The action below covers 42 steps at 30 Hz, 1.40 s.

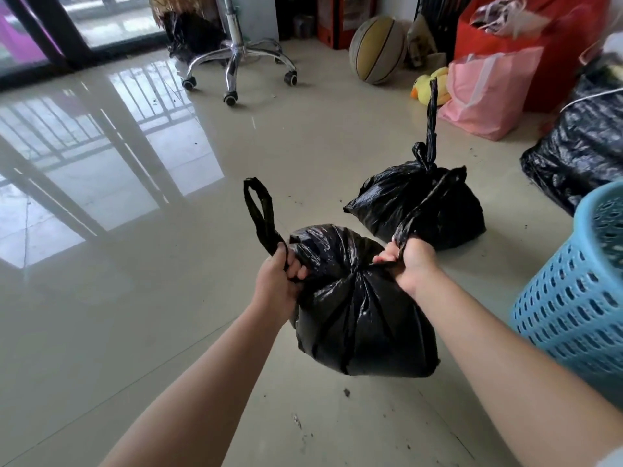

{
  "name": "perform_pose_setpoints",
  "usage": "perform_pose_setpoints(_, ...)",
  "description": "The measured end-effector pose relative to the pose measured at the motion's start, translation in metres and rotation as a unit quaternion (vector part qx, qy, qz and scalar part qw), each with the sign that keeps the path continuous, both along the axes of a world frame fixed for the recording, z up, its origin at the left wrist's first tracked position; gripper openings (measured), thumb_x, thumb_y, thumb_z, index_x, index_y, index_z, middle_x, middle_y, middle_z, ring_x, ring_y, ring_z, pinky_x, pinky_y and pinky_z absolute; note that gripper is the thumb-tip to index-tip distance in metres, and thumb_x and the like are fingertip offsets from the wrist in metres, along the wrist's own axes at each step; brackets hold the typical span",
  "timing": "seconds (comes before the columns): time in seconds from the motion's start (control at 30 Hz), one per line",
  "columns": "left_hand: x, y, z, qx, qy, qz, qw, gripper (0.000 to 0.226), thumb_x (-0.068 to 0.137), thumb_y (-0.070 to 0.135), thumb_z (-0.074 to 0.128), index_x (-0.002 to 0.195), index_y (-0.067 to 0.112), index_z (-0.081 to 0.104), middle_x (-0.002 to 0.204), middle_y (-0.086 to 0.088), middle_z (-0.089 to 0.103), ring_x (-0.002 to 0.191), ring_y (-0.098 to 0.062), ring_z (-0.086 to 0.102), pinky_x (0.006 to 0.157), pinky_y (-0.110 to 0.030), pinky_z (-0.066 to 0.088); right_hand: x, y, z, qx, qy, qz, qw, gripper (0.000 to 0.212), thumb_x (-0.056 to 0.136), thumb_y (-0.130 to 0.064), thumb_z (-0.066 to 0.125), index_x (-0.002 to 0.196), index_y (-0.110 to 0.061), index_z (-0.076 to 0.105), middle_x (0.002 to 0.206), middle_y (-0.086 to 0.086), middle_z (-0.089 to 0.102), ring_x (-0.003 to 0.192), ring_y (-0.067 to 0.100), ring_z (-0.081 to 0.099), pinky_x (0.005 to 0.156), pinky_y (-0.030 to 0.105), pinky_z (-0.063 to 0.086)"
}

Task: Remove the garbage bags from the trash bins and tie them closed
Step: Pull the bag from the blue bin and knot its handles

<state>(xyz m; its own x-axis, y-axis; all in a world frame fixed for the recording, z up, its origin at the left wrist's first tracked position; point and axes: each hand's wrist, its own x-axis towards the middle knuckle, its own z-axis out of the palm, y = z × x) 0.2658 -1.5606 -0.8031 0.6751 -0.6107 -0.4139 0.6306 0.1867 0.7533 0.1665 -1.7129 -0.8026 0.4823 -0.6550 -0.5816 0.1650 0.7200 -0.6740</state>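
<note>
A full black garbage bag (357, 308) hangs above the tiled floor between my hands, its top gathered at the middle. My left hand (278, 281) grips the bag's left handle loop, which sticks up above my fist. My right hand (413, 262) grips the right handle strip, pulled out to the right. A second black garbage bag (421, 203) sits on the floor just behind, tied at the top with one strip standing up. A blue perforated trash bin (580, 298) stands at the right edge.
A large black bag (580, 143) lies at the far right. Pink (485, 92) and red (526, 45) bags, a yellow duck toy (426, 89) and a basketball (377, 48) line the back wall. A chrome swivel-chair base (236, 62) stands further back, with another black bag (192, 38) behind it.
</note>
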Motion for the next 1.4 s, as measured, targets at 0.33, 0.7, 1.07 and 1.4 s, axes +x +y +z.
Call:
perform_pose_setpoints(0.33,-0.026,-0.017,-0.018,0.093,-0.058,-0.018,0.994,0.044,0.099,0.024,0.030,0.055,0.018,0.026,0.030,0.011,0.026,0.027,-0.004,0.027,0.045,-0.020,0.028,-0.012,-0.007,-0.017,-0.081,0.193,0.014,0.978,0.035,0.083,0.000,0.015,0.060,-0.020,0.031,0.031,-0.004,0.024,0.019,0.007,0.015,0.031,0.008,0.018)
perform_pose_setpoints(0.7,-0.044,-0.033,0.003,0.082,-0.365,-0.163,0.913,0.032,0.096,0.002,0.035,0.074,0.022,0.047,0.059,0.008,0.052,0.057,-0.007,0.047,0.063,-0.020,0.041,-0.029,-0.020,-0.011,-0.089,0.054,0.059,0.993,0.035,0.096,-0.009,0.031,0.062,-0.009,0.042,0.030,-0.006,0.034,0.045,0.014,0.026,0.048,0.025,0.024)
perform_pose_setpoints(1.07,-0.033,-0.045,-0.003,0.242,-0.397,-0.312,0.829,0.012,0.098,0.021,0.034,0.094,0.014,0.043,0.049,0.002,0.050,0.042,-0.010,0.043,0.046,-0.025,0.037,-0.042,-0.014,-0.021,-0.132,0.109,0.130,0.977,0.025,0.093,-0.011,0.045,0.070,-0.015,0.053,0.059,-0.002,0.057,0.055,0.010,0.045,0.054,0.021,0.042)
perform_pose_setpoints(1.4,-0.052,-0.056,-0.027,0.555,-0.563,-0.303,0.532,0.077,0.069,0.075,0.048,0.109,0.009,0.048,0.105,-0.006,0.064,0.101,-0.028,0.061,0.065,-0.031,0.038,-0.056,-0.025,-0.004,-0.096,0.077,0.230,0.965,0.026,0.090,-0.008,0.047,0.064,-0.010,0.052,0.038,-0.001,0.060,0.030,0.005,0.047,0.034,0.011,0.036)
